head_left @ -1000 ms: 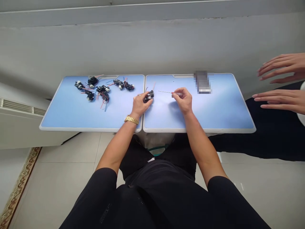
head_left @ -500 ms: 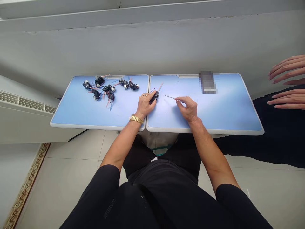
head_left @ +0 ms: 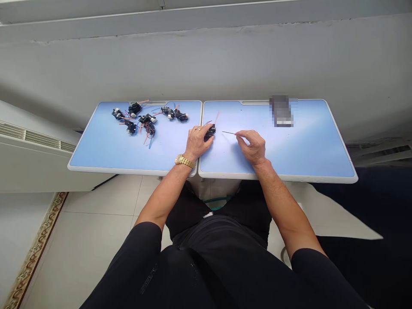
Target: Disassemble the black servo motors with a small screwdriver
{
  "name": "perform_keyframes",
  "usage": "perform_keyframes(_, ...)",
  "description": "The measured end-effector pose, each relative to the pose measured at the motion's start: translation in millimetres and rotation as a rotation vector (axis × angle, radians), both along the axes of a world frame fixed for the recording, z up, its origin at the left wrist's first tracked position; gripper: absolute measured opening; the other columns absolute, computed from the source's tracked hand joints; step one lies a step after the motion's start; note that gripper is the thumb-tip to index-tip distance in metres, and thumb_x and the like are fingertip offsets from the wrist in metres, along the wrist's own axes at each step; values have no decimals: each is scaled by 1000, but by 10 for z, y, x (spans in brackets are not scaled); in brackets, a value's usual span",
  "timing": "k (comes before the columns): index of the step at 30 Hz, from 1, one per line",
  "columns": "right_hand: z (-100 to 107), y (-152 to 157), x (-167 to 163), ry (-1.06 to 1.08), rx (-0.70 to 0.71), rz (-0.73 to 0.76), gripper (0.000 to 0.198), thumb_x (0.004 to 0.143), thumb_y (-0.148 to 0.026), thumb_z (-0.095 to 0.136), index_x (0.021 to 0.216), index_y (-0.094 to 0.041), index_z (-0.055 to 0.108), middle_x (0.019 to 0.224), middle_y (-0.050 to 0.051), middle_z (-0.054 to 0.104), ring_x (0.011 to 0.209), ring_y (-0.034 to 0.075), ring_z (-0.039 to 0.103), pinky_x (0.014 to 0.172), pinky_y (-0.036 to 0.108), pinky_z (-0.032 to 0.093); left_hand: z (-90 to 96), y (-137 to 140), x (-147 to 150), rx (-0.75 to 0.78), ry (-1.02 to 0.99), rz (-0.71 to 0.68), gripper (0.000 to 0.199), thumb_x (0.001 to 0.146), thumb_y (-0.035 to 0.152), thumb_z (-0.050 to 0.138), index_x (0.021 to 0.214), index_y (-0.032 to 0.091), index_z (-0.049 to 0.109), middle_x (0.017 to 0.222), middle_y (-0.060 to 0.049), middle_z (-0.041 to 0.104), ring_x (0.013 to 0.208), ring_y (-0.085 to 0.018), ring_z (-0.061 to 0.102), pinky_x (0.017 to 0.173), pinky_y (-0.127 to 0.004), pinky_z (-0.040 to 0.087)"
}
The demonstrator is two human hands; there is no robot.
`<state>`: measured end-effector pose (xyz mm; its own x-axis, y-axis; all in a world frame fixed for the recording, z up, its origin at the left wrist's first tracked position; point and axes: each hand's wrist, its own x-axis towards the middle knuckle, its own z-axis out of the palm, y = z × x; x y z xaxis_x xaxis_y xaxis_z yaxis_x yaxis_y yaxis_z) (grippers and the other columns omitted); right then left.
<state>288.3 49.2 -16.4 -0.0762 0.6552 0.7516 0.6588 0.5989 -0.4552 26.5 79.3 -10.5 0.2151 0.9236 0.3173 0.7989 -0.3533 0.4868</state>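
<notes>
Away from the right edge go the co-worker's two hands, out of sight since the last frame! Nearest, a gold metal-link watch [head_left: 185, 161] circles a wrist. Above it, the left hand [head_left: 197, 142], fingers part-curled, grips a small black wired module [head_left: 210, 132] on the white-edged, pale-blue right table [head_left: 299, 150]. Across from it, the right hand [head_left: 253, 145] pinches tight on a slim dark rod-like tool [head_left: 228, 132], tip near the module, apart. Farther off, more black wired modules [head_left: 148, 119] lie leftward; a pixelated dark-grey rectangle [head_left: 282, 112] sits far right.
</notes>
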Motion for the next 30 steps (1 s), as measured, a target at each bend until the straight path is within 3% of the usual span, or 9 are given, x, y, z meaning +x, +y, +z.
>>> perform_keyframes(10,332,138,5,98,-26,114,17,106,-22,66,106,-30,81,104,3,89,94,25,82,86,45,66,-73,-5,-103,-61,-295,-52,52,103,32,66,154,23,57,141,-15,76,128,-31,72,114,-52,58)
perform_keyframes(15,373,268,-116,225,-42,197,15,103,-22,69,104,-30,82,100,1,88,90,21,81,80,40,66,-138,22,-156,-54,-381,-62,51,105,36,65,152,20,54,140,-18,75,126,-29,74,115,-51,60)
perform_keyframes(22,283,233,-168,273,-112,170,14,104,-25,66,102,-29,79,100,3,87,93,23,82,83,42,68,-104,10,-179,4,-270,-108,61,111,35,53,171,25,44,165,-17,62,150,-32,62,129,-55,50)
perform_keyframes(30,339,182,-157,229,-98,205,17,108,-24,59,107,-30,75,103,5,85,95,25,79,86,47,67,-39,-26,-168,-34,-191,-106,62,118,40,41,179,31,39,147,-16,69,127,-30,65,116,-51,53)
